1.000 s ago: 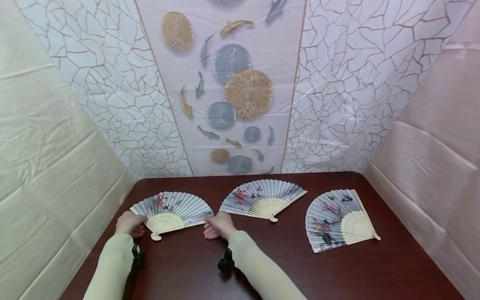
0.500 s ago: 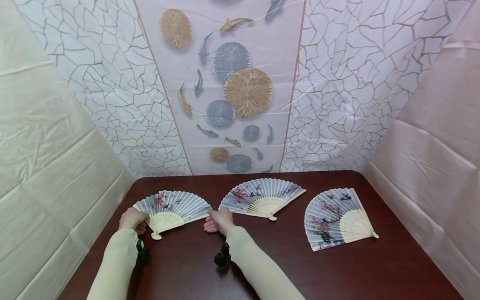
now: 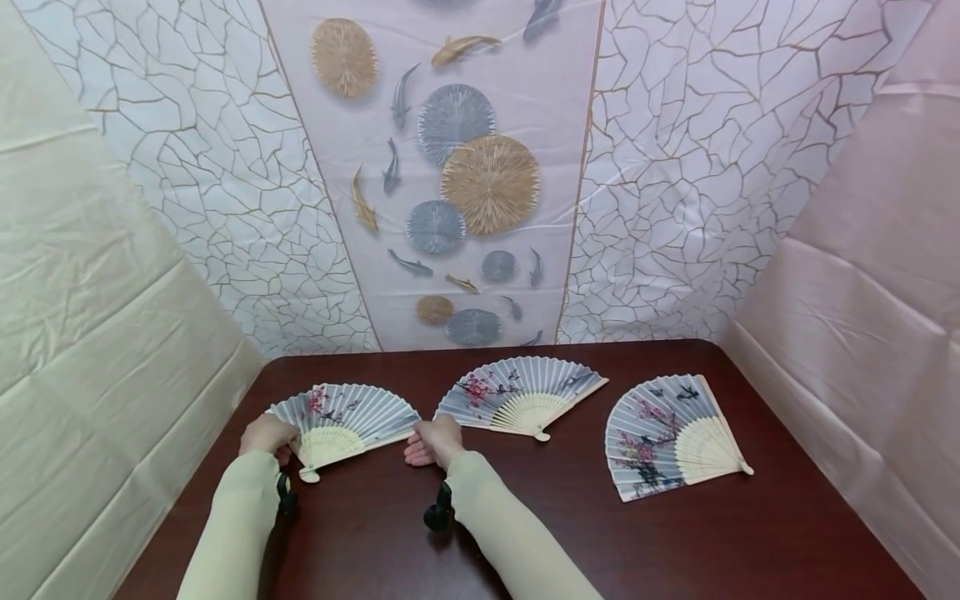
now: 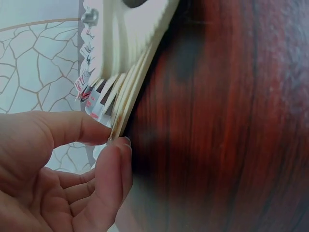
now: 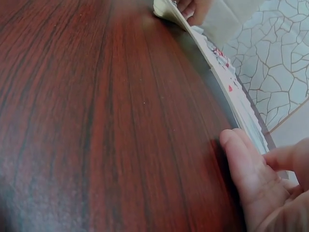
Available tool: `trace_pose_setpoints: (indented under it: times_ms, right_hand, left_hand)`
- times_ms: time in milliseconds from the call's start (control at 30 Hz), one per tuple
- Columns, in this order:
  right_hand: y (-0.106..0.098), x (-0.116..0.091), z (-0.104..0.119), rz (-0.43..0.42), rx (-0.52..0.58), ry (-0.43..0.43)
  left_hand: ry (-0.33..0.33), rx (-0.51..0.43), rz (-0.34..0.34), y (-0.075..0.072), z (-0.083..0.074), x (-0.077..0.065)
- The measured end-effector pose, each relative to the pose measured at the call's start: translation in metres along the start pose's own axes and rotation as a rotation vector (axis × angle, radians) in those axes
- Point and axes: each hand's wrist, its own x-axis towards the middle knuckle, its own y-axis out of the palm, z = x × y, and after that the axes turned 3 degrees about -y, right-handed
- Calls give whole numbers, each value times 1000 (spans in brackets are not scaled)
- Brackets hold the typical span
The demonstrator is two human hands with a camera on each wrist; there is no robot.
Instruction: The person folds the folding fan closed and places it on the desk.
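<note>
A spread folding fan (image 3: 360,421) with pale ribs and a grey pleated leaf painted with pink blossoms lies at the left of the table. At its left side, my left hand (image 3: 267,435) pinches the outer ribs (image 4: 128,92) between thumb and finger, as the left wrist view shows; the ribs there are bunched together. My right hand (image 3: 438,440) holds the fan's other end, thumb at the near edge and a finger behind it in the right wrist view. The fan's pivot end (image 3: 309,476) points toward me, held by neither hand.
A second open fan (image 3: 525,398) lies at the back middle, just beyond my right hand. Farther right is a third open fan (image 3: 663,442), its pivot turned right. All rest on a dark red wooden table (image 3: 570,517), with a patterned cloth (image 3: 660,183) hanging behind.
My left hand has shifted slightly right, bringing the fan's left edge inward, so its spread is a little narrower. The right hand keeps its hold at the other end. The other fans stay put.
</note>
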Motion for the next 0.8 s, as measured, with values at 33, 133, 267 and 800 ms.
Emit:
trace_pose_setpoints:
  times_ms: [33, 133, 267, 800]
  right_hand:
    - [0, 0, 0, 2, -1, -1]
    - [0, 1, 0, 9, 1, -4]
    - [-1, -1, 1, 15, 2, -12]
    - [3, -5, 2, -64, -38, -32]
  left_hand:
    - [2, 1, -2, 0, 0, 0]
    - [14, -1, -1, 1, 2, 1]
    - [34, 16, -13, 1, 4, 1]
    - [60, 57, -55, 3, 6, -1]
